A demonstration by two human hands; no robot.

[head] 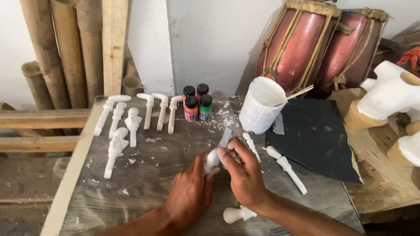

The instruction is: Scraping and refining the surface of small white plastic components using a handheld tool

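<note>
Near the middle of the desk, the left hand is clenched round a small white carved piece; the right hand grips a thin grey blade laid against it; more white pieces lie in rows toward the far left corner (white chips scattered about); four paint bottles and a white cup stand at the far edge.

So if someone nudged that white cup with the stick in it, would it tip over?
Possibly. The white cup stands tall and upright, and the stick leans over its rim, so a push near the top might topple it. It looks like thin plastic, probably light.
</note>
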